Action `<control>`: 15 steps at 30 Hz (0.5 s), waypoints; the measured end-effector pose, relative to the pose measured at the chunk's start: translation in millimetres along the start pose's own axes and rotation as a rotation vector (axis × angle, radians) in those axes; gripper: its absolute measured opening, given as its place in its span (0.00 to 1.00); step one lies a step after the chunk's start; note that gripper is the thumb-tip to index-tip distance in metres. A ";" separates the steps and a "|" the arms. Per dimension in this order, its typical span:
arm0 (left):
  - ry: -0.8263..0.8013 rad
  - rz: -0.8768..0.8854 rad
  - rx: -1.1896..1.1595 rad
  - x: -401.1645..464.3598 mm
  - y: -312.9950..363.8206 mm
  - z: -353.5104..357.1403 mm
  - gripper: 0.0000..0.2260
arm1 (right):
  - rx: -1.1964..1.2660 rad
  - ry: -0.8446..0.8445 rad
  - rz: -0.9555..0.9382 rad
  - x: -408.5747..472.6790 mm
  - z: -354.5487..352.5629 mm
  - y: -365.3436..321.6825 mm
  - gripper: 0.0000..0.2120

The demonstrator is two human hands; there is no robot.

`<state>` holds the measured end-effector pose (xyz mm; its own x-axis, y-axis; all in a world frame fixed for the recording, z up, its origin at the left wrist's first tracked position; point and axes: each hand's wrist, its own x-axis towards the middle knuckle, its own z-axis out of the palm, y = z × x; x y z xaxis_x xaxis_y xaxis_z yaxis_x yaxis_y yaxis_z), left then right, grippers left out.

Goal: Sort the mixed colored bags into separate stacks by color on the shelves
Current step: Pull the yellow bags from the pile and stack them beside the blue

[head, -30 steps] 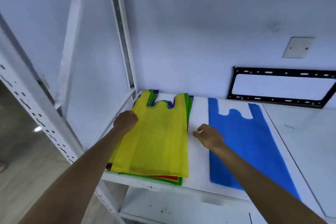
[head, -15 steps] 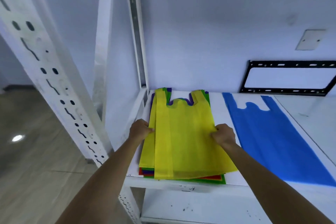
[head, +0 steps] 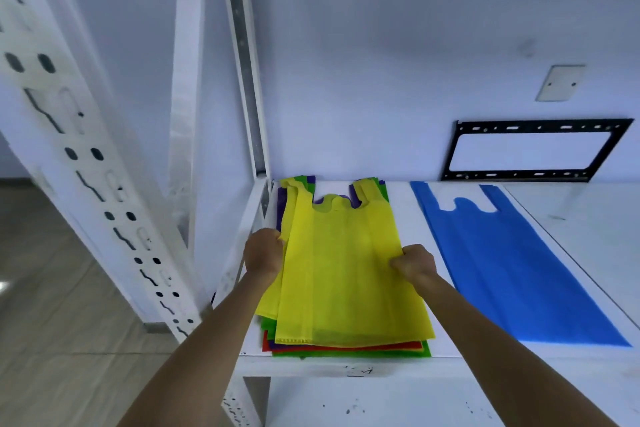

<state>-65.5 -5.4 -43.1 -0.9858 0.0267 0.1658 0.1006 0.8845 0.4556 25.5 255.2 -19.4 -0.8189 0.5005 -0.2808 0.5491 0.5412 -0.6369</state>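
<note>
A mixed stack of bags [head: 346, 350] lies at the left end of the white shelf [head: 408, 218], with red, green and purple edges showing under the yellow ones. The top yellow bag [head: 346, 274] is pinched at both side edges: my left hand [head: 264, 251] grips its left edge and my right hand [head: 414, 262] grips its right edge. A second yellow bag peeks out just beneath on the left. A single blue bag [head: 502, 270] lies flat on the shelf to the right, apart from the stack.
White perforated shelf uprights [head: 90, 166] stand at the left, one more [head: 246, 62] at the back corner. A black metal bracket [head: 533, 152] and a blank wall plate [head: 559, 82] hang on the wall behind. A lower shelf [head: 381, 406] shows below.
My right hand has moved from the bare shelf onto the right edge of the top yellow bag and closed on it. The left hand keeps its grip. The head has shifted left and closer.
</note>
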 end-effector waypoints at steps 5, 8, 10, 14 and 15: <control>-0.040 -0.075 -0.286 2.6 9.9 6.1 0.09 | 0.032 -0.044 -0.005 1.3 1.7 -4.5 0.07; -0.233 -0.161 -0.272 6.3 12.3 8.3 0.21 | 0.063 -0.026 0.012 2.3 5.2 -3.2 0.06; -0.308 -0.152 -0.168 13.1 8.3 9.5 0.23 | 0.077 -0.026 0.018 3.2 6.8 -0.9 0.10; -0.443 -0.302 -0.314 23.0 10.5 -3.8 0.23 | 0.034 -0.052 -0.031 -0.5 5.9 -0.6 0.18; -0.497 -0.379 -0.486 23.2 13.0 -8.8 0.23 | 0.019 -0.059 -0.047 -1.2 5.2 -1.1 0.21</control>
<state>-85.8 2.6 -25.7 -0.8979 0.0707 -0.4345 -0.3191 0.5756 0.7529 25.0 250.5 -22.2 -0.8524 0.4336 -0.2921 0.5071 0.5496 -0.6639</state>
